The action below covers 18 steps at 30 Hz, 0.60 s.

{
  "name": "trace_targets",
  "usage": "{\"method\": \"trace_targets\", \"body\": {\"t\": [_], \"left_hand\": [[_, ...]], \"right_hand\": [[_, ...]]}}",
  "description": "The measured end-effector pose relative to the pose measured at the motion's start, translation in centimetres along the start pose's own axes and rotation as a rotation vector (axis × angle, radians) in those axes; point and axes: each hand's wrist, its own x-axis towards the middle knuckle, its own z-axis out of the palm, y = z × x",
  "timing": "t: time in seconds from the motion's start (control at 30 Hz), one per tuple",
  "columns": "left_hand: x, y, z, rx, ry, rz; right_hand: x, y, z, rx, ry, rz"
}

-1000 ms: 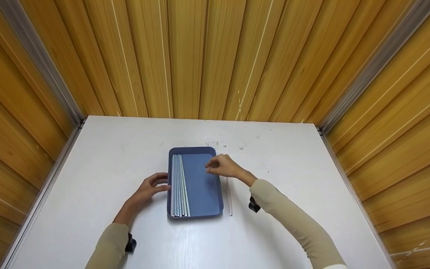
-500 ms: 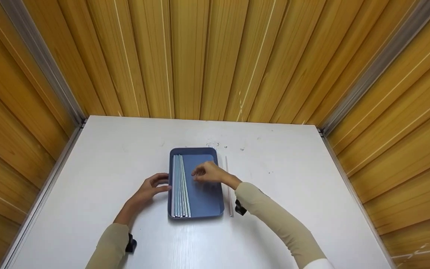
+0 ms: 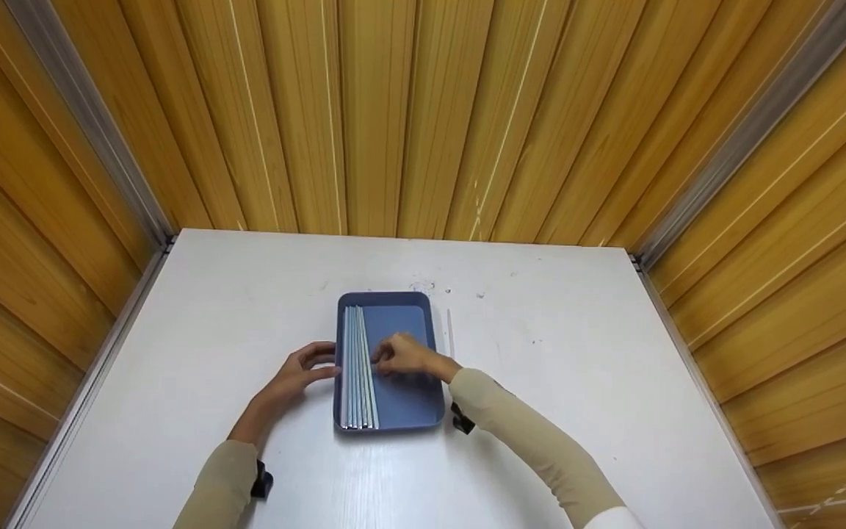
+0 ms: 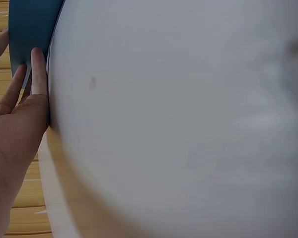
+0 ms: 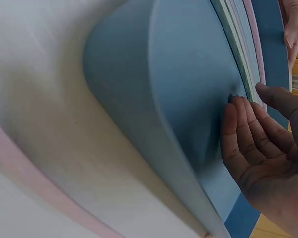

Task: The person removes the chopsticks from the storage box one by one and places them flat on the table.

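A shallow blue tray (image 3: 408, 408) lies on the white table. Along its left side runs a row of long, thin pastel sticks (image 3: 359, 382), green, pale blue and pink in the right wrist view. My left hand (image 3: 297, 373) is at the tray's left wall, its fingers and thumb against the outside. Inside the tray, my right hand (image 3: 402, 354) reaches over from the right. Its fingertips are right at the outermost green stick (image 5: 236, 42), the thumb tip over the row and apart from the fingers.
One pink stick (image 5: 44, 191) with a shiny end lies on the table just right of the tray, partly hidden by the right forearm in the head view. Wood-patterned walls (image 3: 364, 117) enclose the white table (image 3: 195, 323) at the back and sides.
My right hand has moved left and toward me, from over the tray's right rim to the row of sticks. My left hand has stayed at the tray's side.
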Motion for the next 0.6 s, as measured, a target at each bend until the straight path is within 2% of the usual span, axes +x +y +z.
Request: {"method": "trace_targets", "body": {"t": [0.13,0.43,0.6], "left_hand": [[0.1,0.0,0.0,-0.01,-0.003,-0.001],[0.1,0.1,0.0,-0.016,-0.005,0.02],[0.0,0.0,0.1,-0.008,0.002,-0.004]], "right_hand": [[0.3,0.1,0.4,0.002,0.016,0.015],[0.6,-0.1,1.1,-0.004,0.125,0.066],[0.6,-0.3,1.4,-0.005,0.137,0.105]]}}
